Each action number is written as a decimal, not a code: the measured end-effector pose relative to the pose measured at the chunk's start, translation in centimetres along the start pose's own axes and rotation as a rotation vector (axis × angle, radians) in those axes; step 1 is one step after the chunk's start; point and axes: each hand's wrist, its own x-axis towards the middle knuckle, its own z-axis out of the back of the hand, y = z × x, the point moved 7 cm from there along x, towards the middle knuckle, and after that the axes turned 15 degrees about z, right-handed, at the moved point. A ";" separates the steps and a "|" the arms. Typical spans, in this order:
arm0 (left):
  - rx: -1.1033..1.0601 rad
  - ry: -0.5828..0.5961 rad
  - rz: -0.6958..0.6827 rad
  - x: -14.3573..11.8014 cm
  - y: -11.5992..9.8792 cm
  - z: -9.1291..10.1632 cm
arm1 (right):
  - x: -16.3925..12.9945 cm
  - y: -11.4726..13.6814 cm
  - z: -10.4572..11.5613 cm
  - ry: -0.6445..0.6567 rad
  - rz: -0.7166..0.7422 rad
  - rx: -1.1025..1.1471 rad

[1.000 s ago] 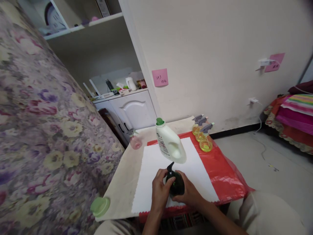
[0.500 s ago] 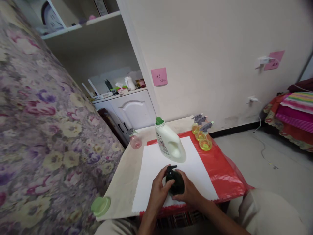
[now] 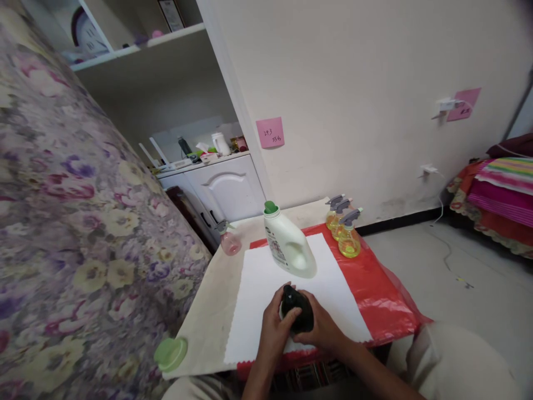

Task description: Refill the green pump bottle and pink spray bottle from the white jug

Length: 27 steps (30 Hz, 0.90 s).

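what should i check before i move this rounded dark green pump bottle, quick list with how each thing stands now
1. Both hands on the rounded dark green pump bottle: ok, left hand and right hand grip it from either side.
2. Its black pump head screwed tight: cannot tell.
3. Big pale green plastic jug standing upright: ok, on the white sheet.
4. Jug capped: not ok, its threaded neck is bare around a green spout.
5. Light green plastic cup-shaped piece well away from the table edge: not ok, it sits at the near left corner.
6. Three grey-triggered spray bottles with yellow liquid clear of both hands: ok.
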 end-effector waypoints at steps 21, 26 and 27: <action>-0.091 0.116 0.037 1.3 1.3 0.3 | 0.5 0.1 0.1 -0.006 0.024 -0.007; -0.175 -0.065 0.085 0.8 2.5 -0.2 | 0.3 0.0 0.1 -0.013 0.014 -0.012; -0.178 -0.110 0.079 0.6 2.5 -0.2 | 0.3 -0.1 0.1 -0.016 0.006 -0.016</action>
